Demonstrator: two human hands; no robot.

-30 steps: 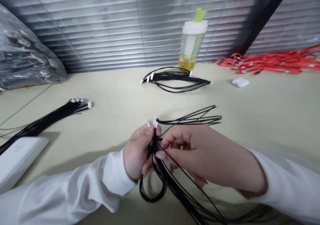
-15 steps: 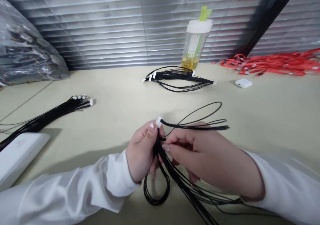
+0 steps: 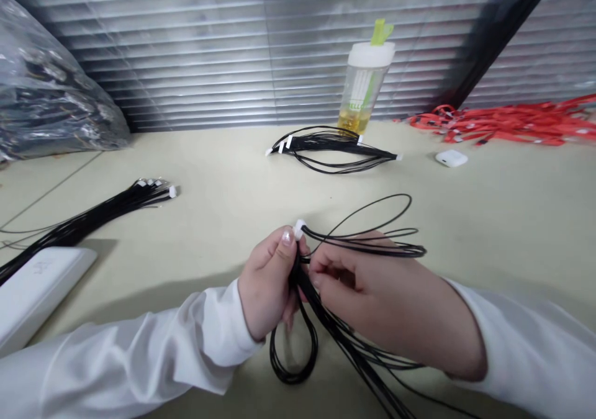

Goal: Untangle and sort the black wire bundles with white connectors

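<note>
My left hand [image 3: 270, 279] is closed around a bundle of black wires [image 3: 333, 319] near the white connectors [image 3: 299, 228] at its top end. The thumb presses just below those connectors. My right hand [image 3: 367, 288] is pinched against the same wires, to the right of the left hand; its fingertips are partly hidden. Thin black loops [image 3: 386, 211] stick out to the right from the connectors, above and across the right hand. A folded loop [image 3: 293, 378] hangs below the left hand, and long strands run down to the lower right.
Another black wire bundle [image 3: 333, 141] lies at the back, before a bottle [image 3: 365, 87] of yellow liquid. More connector-ended wires [image 3: 93, 215] lie left, beside a white box-shaped device [image 3: 46, 295]. A plastic bag [image 3: 56, 84], a small white case [image 3: 451, 157] and red straps [image 3: 507, 121] surround the workspace.
My right hand has shifted slightly, its fingers now drawn in closer at the wires. The loops above it have spread apart a little. The left hand keeps its hold.
</note>
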